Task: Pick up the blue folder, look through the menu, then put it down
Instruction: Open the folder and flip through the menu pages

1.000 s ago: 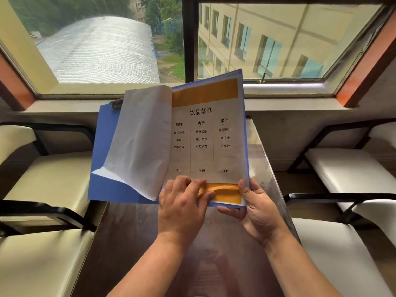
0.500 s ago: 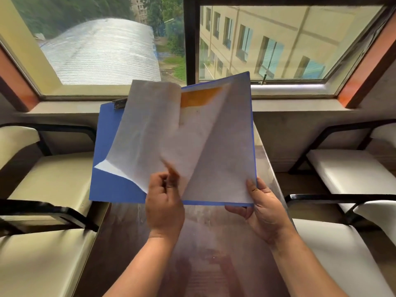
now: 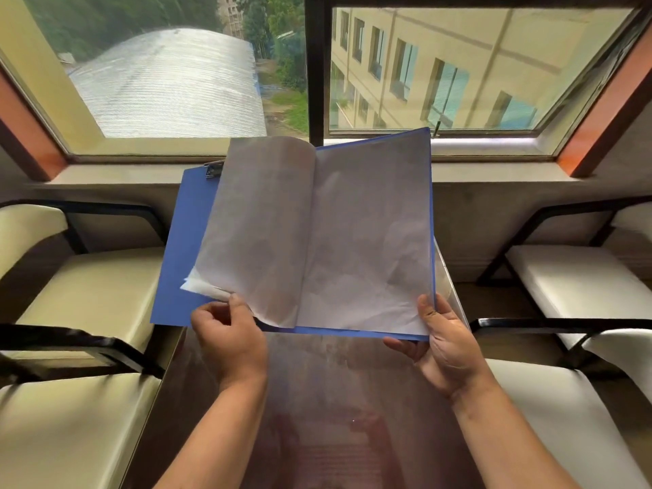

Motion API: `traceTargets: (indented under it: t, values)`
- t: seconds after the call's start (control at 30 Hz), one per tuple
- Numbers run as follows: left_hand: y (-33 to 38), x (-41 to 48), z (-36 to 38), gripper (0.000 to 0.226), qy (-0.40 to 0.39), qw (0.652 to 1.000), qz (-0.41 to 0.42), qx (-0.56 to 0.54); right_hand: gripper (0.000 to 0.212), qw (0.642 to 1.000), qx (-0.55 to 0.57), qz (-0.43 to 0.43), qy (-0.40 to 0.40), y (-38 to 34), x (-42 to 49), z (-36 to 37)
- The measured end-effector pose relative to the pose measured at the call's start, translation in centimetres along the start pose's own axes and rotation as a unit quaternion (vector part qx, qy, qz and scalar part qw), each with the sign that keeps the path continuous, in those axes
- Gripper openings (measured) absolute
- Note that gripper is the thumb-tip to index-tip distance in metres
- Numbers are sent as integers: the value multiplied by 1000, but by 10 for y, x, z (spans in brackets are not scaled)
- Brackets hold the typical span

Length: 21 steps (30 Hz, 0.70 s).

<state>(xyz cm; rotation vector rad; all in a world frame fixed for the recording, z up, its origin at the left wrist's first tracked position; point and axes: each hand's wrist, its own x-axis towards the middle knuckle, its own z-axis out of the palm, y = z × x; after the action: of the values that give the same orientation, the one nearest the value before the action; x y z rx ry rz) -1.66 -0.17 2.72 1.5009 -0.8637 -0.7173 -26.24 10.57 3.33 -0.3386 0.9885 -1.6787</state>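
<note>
The blue folder [image 3: 183, 248] is held open and tilted up above the table, its metal clip at the top left. Blank white backs of the menu pages [image 3: 317, 234] cover both halves; no print shows. My left hand [image 3: 229, 344] pinches the lower edge of the left-hand pages near the spine. My right hand [image 3: 448, 347] grips the folder's bottom right corner, thumb on the page.
A dark glossy table [image 3: 335, 418] runs away from me beneath the folder to a window sill [image 3: 123, 178]. Cream-cushioned chairs with black arms stand on the left [image 3: 88, 294] and right [image 3: 582, 277].
The printed drinks page has been turned over from right to left by my left hand. Only blank page backs show now. My right hand stays at the corner.
</note>
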Motion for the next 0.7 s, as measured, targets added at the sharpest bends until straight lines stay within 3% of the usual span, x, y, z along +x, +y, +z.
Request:
traceTargets:
  t: [0.1,0.17,0.23,0.3,0.4,0.53,0.7]
  values:
    - [10,-23,-5,18,-75,982,165,57,29,1000,1,1,-2,-1,-1,2]
    - [17,-38,-4,13,-147,930,311,129,29,1000,0,1,-4,-1,-1,5]
    - [22,-51,3,20,-222,858,421,194,29,1000,-1,1,-9,0,-1,9]
    - [28,-59,11,42,-283,818,432,253,29,1000,-3,-1,-19,0,-3,13]
    - [32,-63,18,63,-296,812,402,302,30,999,-2,-4,-34,-3,-5,17]
    - [30,-61,19,63,-271,812,412,313,31,999,6,-3,-43,-6,-6,20]
    - [31,-63,16,48,-247,825,425,279,33,999,3,5,-43,-7,-7,22]
